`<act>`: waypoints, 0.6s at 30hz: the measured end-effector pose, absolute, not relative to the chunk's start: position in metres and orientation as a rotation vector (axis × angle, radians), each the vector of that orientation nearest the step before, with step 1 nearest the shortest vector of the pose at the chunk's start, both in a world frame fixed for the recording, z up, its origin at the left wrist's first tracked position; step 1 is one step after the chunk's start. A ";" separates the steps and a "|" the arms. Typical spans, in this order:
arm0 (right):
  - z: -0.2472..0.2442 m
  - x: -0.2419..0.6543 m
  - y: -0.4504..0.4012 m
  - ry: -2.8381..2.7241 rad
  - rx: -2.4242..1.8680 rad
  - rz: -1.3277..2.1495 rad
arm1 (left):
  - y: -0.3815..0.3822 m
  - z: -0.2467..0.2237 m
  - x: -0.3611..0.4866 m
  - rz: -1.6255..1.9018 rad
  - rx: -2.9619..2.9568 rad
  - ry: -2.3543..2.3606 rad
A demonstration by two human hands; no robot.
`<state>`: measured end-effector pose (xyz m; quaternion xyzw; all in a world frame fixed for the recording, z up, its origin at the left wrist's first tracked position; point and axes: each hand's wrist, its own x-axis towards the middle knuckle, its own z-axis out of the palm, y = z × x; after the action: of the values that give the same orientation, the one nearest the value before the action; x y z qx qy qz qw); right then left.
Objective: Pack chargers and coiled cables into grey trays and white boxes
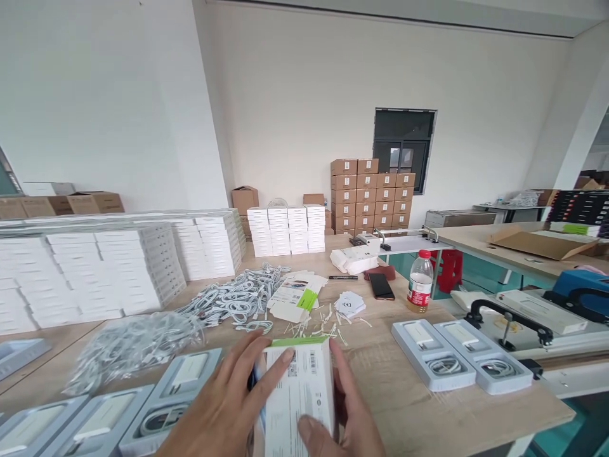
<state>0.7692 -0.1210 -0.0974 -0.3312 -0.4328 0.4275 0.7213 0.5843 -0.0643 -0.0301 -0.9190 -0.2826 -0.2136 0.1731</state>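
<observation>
Left hand [228,397] and right hand [353,412] clasping white, green-edged, rectangular cardboard box [295,397] above pale wooden table [404,400]; probably weighing little, stiff but crushable, long sides offering best hold

"What sort of place?"

"A packing workshop for small electronics, judging by the stock. Counting 12 o'clock as straight ahead: white product boxes [126,273] in long stacked rows at 10, labelled brown cartons [373,197] tiered before a plain wall [295,95] at 1."

"Packing, rather than just storing?"

"Yes. At 11 o'clock, loose white charging cables [238,295] heaped on a wooden-topped worktable [404,400]. At 2, open trays [454,382], each loaded with a flat white device [419,334] and a coiled cable [443,366]."

"Anything more?"

"Past those trays, also toward 2, a black-handled bench machine [516,318] and a second worktable [476,241]."
</observation>
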 end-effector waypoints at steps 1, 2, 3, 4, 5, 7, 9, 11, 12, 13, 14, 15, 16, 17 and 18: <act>-0.097 0.766 -0.121 -0.950 -0.733 0.951 | -0.064 -0.029 0.579 -0.583 -2.634 -0.826; -0.096 0.763 -0.121 -0.946 -0.738 0.960 | -0.064 -0.027 0.573 -0.558 -2.669 -0.864; -0.096 0.760 -0.120 -0.946 -0.746 0.968 | -0.065 -0.026 0.568 -0.535 -2.706 -0.907; -0.096 0.756 -0.120 -0.950 -0.759 0.973 | -0.065 -0.025 0.563 -0.519 -2.745 -0.950; -0.096 0.752 -0.120 -0.957 -0.775 0.971 | -0.066 -0.024 0.558 -0.518 -2.780 -0.988; -0.094 0.743 -0.120 -0.979 -0.799 0.956 | -0.068 -0.023 0.549 -0.566 -2.825 -1.054; -0.091 0.732 -0.119 -1.005 -0.790 0.958 | -0.071 -0.023 0.539 -0.660 -2.847 -1.122; -0.087 0.722 -0.118 -1.042 -0.760 1.000 | -0.075 -0.023 0.528 -0.787 -2.860 -1.223; -0.086 0.717 -0.117 -1.070 -0.740 1.035 | -0.076 -0.024 0.521 -0.857 -2.880 -1.293; -0.085 0.713 -0.115 -1.106 -0.718 1.076 | -0.078 -0.025 0.512 -0.946 -2.915 -1.380; -0.086 0.709 -0.114 -1.146 -0.697 1.120 | -0.080 -0.026 0.503 -1.059 -2.964 -1.480; -0.087 0.707 -0.112 -1.186 -0.682 1.162 | -0.083 -0.028 0.493 -1.187 -3.029 -1.596; -0.090 0.705 -0.110 -1.223 -0.674 1.199 | -0.086 -0.029 0.482 -1.333 -3.099 -1.727; -0.093 0.705 -0.107 -1.254 -0.673 1.231 | -0.089 -0.031 0.472 -1.505 -3.153 -1.863; -0.096 0.704 -0.104 -1.281 -0.677 1.259 | -0.093 -0.034 0.463 -1.707 -3.168 -1.988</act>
<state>0.7038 -0.1045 -0.0964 -0.2889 -0.5466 0.5372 0.5737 0.4630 -0.0929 -0.0336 -0.6818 -0.4277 -0.3673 -0.4662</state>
